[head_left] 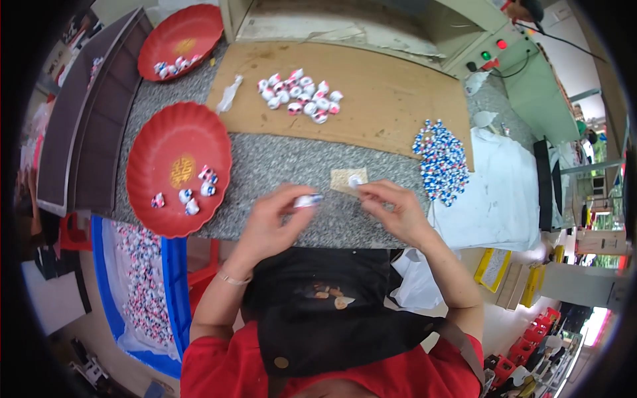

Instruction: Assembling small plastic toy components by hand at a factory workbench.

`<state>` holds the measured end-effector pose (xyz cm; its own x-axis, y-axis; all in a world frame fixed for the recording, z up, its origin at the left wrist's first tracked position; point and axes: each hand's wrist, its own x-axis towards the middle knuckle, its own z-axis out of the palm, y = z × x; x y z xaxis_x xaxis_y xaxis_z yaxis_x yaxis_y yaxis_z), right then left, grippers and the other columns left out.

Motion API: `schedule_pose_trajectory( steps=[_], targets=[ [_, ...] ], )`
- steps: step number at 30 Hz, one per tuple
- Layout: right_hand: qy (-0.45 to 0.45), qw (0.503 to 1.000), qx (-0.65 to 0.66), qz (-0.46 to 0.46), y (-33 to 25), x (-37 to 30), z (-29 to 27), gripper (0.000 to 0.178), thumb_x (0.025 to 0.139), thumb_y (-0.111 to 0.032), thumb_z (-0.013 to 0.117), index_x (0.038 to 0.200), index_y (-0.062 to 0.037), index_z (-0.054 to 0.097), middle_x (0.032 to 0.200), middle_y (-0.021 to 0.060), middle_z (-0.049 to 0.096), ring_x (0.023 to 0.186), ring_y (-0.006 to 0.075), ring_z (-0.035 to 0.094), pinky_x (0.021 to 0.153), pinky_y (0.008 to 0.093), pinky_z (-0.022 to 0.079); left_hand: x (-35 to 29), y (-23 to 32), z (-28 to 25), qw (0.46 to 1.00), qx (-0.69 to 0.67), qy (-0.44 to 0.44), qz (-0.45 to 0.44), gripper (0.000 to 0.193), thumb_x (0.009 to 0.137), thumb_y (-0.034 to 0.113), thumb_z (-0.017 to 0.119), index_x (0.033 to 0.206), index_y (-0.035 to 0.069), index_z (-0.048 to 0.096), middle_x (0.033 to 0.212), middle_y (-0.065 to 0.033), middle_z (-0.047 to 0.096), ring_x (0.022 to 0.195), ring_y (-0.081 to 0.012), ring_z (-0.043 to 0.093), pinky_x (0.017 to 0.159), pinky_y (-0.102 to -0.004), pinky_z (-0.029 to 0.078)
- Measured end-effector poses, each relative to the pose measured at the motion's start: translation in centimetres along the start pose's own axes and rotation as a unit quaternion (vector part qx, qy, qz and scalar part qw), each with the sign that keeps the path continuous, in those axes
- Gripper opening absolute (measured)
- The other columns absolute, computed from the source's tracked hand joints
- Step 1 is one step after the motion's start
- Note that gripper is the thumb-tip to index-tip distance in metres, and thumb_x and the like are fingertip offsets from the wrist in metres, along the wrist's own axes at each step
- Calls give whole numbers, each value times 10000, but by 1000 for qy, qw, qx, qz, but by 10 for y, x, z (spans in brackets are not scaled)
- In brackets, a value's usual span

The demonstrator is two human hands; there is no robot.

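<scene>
Near the front edge of the speckled grey worktop, my left hand (277,219) is closed round a small white figurine head (306,200) with blue on one end, slightly blurred. My right hand (397,209) is pinched at the edge of a small tan square pad (341,178). A small white round piece (355,180) shows at its fingertips, and I cannot tell whether it is gripped or lies on the pad. A heap of tiny blue, white and red pieces (443,162) lies to the right. Several white and pink figurine heads (305,95) sit farther back on brown cardboard (378,99).
A red scalloped dish (149,142) with several figurine heads stands at left, and another red dish (189,30) behind it. Below left is a blue crate (174,285) full of small pieces. A white cloth (501,189) covers the right side, beside a machine housing (534,96) with coloured buttons.
</scene>
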<state>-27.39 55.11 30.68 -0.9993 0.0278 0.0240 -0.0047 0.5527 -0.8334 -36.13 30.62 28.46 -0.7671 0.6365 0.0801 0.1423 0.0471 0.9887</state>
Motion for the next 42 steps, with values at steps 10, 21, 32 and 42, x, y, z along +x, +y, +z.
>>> schedule_pose_trajectory(
  steps=[10,21,32,42],
  targets=[
    [132,926,-349,-56,79,36,-82,97,776,-17,661,869,10,657,870,150,640,806,323,634,701,385,504,-49,-3,-111,857,450,248,46,262,806,-6,618,1068,-24,598,967,-189,582,868,-335,605,755,-387,486],
    [94,846,-504,-147,95,44,-82,102,692,30,558,790,2,571,783,155,561,806,331,575,716,433,467,46,8,-27,916,284,206,194,188,791,23,667,974,0,630,955,-155,624,854,-314,631,725,-355,508],
    [32,958,-270,-89,40,-6,-38,129,819,24,580,940,10,621,909,213,604,841,408,596,712,439,477,140,-67,-1,885,388,229,119,130,763,37,572,892,17,570,879,-145,594,871,-353,609,725,-476,503],
    [25,959,-277,-58,50,-5,-24,147,772,2,628,908,54,641,822,228,632,749,392,614,693,425,482,80,-32,13,974,-94,168,118,229,766,40,684,969,16,579,881,-58,571,770,-136,602,639,-297,501]
  ],
)
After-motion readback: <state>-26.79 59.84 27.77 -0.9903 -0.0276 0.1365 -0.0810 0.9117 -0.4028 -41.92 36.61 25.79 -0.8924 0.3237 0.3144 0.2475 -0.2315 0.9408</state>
